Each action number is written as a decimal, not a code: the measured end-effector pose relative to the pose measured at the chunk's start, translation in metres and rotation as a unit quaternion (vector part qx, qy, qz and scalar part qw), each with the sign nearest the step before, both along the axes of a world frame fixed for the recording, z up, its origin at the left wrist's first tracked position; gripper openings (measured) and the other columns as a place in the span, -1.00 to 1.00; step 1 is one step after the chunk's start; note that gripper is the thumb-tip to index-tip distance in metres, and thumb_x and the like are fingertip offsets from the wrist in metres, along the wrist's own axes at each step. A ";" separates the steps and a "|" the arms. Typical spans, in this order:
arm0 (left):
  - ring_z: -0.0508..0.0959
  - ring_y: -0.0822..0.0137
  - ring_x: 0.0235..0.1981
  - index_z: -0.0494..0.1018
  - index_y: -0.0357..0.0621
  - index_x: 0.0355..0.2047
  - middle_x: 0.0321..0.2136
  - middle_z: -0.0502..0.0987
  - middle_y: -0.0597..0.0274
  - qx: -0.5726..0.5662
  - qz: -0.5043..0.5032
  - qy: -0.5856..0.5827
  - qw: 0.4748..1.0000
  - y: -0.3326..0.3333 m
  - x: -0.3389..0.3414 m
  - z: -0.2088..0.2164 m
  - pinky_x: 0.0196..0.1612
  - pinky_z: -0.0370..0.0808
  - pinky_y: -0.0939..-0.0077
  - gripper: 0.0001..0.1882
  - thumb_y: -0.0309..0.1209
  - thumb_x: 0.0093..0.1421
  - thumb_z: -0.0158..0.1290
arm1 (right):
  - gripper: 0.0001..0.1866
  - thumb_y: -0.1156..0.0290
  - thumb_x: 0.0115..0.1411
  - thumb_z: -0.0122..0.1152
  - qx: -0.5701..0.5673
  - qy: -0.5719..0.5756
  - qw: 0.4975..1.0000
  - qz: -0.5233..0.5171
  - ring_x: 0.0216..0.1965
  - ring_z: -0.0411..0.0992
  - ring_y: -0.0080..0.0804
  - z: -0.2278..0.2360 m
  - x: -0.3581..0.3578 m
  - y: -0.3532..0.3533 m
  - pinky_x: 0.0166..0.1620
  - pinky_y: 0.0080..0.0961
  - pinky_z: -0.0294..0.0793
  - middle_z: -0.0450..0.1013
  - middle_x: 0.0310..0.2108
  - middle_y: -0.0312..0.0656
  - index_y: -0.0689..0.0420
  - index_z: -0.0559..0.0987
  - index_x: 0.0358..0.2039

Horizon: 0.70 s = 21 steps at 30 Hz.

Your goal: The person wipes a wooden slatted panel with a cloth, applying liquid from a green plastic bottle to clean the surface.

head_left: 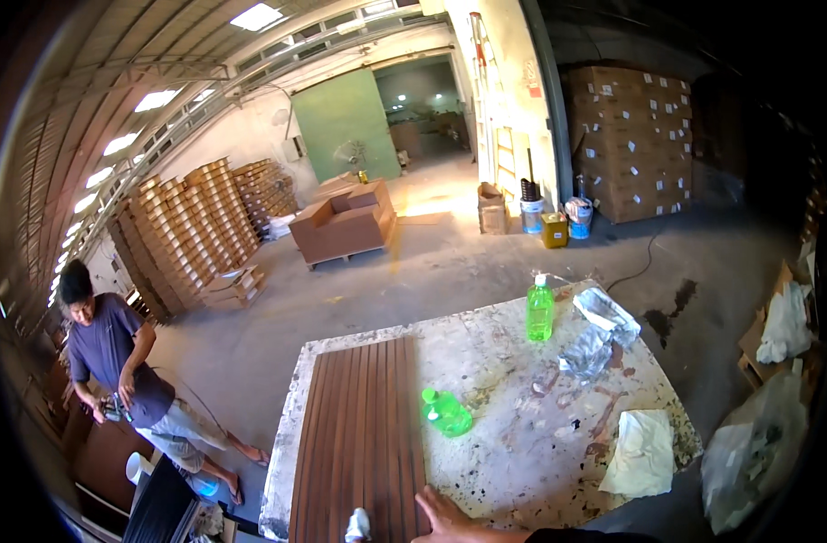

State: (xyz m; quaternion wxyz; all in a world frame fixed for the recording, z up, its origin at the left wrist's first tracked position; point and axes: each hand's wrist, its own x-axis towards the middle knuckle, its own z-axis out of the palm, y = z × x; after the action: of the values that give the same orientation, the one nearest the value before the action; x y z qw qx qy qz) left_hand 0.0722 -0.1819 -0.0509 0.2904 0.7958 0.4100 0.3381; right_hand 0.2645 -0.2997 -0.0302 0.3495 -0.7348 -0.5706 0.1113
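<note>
The slatted panel [359,425] lies along the left side of the table [499,462], its near end running out of view at the lower edge. The person's right hand [445,519] is at the panel's right edge, fingers spread and loosely bent, with nothing visible in their hold; whether they press on the wood cannot be told. The left hand is not seen, so its fingers cannot be judged. A small white object [357,525] shows over the panel's near end, too cut off to identify.

The step in hand seems to be hand work on or steadying of the panel; a next move on it would call for a flat, even touch along the slats, clear of the green-capped bottle [447,414] just beside it.

Farther right are an upright green bottle [540,312], a crumpled silvery sheet [599,333] and a pale cloth [641,452]. Beyond the table's left side, a co-worker [124,362] holds a tool [113,409].
</note>
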 end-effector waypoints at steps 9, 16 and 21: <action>0.54 0.01 -0.41 0.43 -0.02 -0.30 -0.47 0.48 0.06 0.146 0.097 0.156 0.972 0.047 -0.024 -0.015 -0.33 0.48 0.06 -0.84 -0.29 0.14 -0.02 | 0.30 -0.34 -0.28 0.33 -0.056 -0.116 0.990 -0.052 0.33 -0.16 0.22 -0.064 0.030 0.004 0.24 0.27 -0.22 -0.07 0.28 0.29 0.29 0.01 0.28; 0.53 0.09 -0.30 0.42 0.02 -0.18 -0.38 0.46 0.11 0.131 0.135 0.199 0.962 0.056 -0.081 -0.017 -0.28 0.46 0.18 -0.75 -0.17 0.23 -0.07 | 0.20 -0.27 -0.05 0.20 -0.244 -0.108 0.963 -0.028 0.37 -0.32 0.19 0.024 -0.059 0.013 0.27 0.21 -0.21 -0.30 0.35 0.24 0.31 -0.13 0.32; 0.51 0.09 -0.29 0.41 0.04 -0.19 -0.39 0.46 0.14 0.183 0.123 0.196 0.955 0.068 -0.059 -0.017 -0.29 0.43 0.16 -0.78 -0.19 0.22 -0.08 | 0.21 -0.22 -0.11 0.28 -0.172 -0.077 0.979 -0.075 0.36 -0.27 0.16 -0.025 -0.048 0.011 0.25 0.24 -0.27 -0.22 0.34 0.22 0.26 -0.11 0.32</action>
State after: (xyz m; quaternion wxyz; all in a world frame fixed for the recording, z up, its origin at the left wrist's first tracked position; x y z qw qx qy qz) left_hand 0.0128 -0.1144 -0.0679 0.0097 0.8295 0.4847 0.2774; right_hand 0.2167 -0.2885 -0.0550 0.1805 -0.8311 -0.5113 0.1240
